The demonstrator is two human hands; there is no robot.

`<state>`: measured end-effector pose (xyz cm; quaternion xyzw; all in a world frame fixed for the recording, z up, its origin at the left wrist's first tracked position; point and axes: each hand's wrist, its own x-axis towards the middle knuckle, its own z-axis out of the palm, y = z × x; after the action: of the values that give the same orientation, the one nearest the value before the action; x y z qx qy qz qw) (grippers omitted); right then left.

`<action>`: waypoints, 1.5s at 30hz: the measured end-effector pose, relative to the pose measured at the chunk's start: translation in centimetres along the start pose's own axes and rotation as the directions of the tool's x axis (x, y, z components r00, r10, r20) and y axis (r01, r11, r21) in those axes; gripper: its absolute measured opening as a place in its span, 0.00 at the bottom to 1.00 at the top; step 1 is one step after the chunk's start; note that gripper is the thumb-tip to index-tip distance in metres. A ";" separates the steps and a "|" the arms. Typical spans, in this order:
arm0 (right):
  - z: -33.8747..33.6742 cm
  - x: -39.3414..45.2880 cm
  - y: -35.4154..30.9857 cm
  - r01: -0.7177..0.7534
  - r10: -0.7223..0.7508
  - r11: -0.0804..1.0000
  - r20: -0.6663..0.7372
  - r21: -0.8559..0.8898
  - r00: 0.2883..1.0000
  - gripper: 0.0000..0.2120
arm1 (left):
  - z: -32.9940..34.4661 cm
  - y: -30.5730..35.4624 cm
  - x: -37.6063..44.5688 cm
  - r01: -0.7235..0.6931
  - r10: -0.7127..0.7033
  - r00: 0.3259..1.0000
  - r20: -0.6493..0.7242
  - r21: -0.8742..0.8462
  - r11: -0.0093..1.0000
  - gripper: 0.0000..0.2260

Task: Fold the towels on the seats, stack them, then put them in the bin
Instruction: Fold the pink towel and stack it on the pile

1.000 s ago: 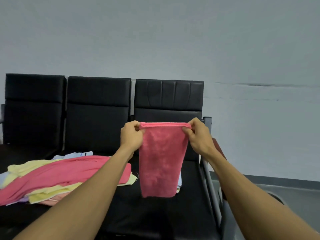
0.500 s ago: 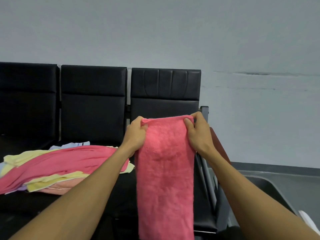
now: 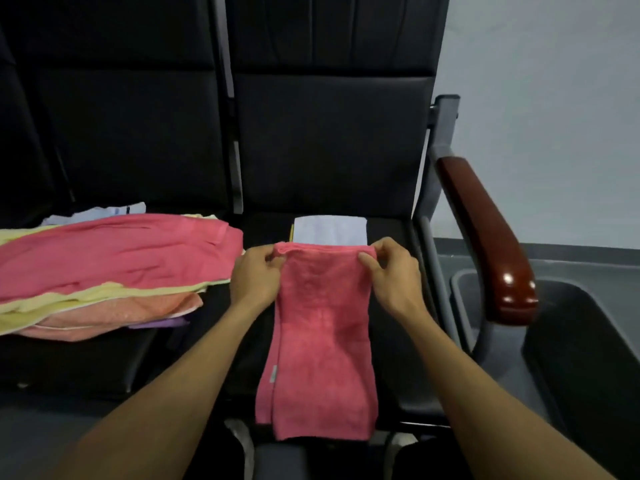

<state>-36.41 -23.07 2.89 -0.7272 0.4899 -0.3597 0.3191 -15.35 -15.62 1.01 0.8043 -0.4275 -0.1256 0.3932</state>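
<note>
On the right-hand black seat (image 3: 391, 358), a folded pink towel (image 3: 322, 341) lies lengthwise, its near end drooping over the seat's front edge. The left hand (image 3: 256, 282) pinches the towel's far left corner, fingers (image 3: 273, 261) curled onto the folded edge; the right hand (image 3: 391, 275) pinches the far right corner the same way, its fingertips pressed together on the cloth. A small label shows along the towel's left edge, too small to read.

Just beyond the pink towel, a folded pale blue towel (image 3: 330, 230) lies flat on the same seat; its near part is covered by the pink one, and a thin yellow edge peeks out at its left side, the rest of that piece hidden.

On the neighbouring seat to the left sits a loose pile of towels (image 3: 104, 271): pink on top, then yellow, peach and a sliver of purple, with a whitish one at the back. The pile is cut off by the left edge of the view, and how many pieces it holds cannot be told.

To the right, past the wooden armrest (image 3: 485, 237), stands a dark grey bin (image 3: 588, 341), partly hidden by the armrest and cut off at the right; its inside is too dark to make out.
</note>
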 end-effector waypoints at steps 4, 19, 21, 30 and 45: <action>2.0 0.7 2.4 -0.083 0.073 0.994 0.145 0.067 0.987 0.08 | 2.0 -1.4 0.3 0.071 -0.054 0.992 0.110 -0.159 0.985 0.11; 2.7 2.5 4.0 -0.273 0.281 0.872 0.040 0.407 0.959 0.07 | 2.5 -1.7 0.7 0.165 -0.073 0.981 0.180 -0.574 0.802 0.06; 2.8 2.5 4.9 -0.301 0.301 0.879 0.061 0.371 0.952 0.11 | 2.5 -2.0 0.4 0.189 -0.066 0.971 0.229 -0.573 0.798 0.06; 3.3 -0.3 8.0 -0.557 0.465 0.830 0.506 0.038 0.727 0.20 | 2.2 -4.1 -1.5 0.331 -0.160 0.693 0.703 -0.113 0.937 0.29; 4.7 -0.8 8.1 -0.421 0.347 0.905 0.464 0.064 0.815 0.28 | 4.2 -5.2 -0.7 0.251 -0.157 0.779 0.607 -0.073 0.965 0.24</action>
<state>-36.60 -24.37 -6.36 -0.6465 0.5102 -0.1521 0.5464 -15.00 -15.58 -5.66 0.7337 -0.4286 -0.4454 0.2822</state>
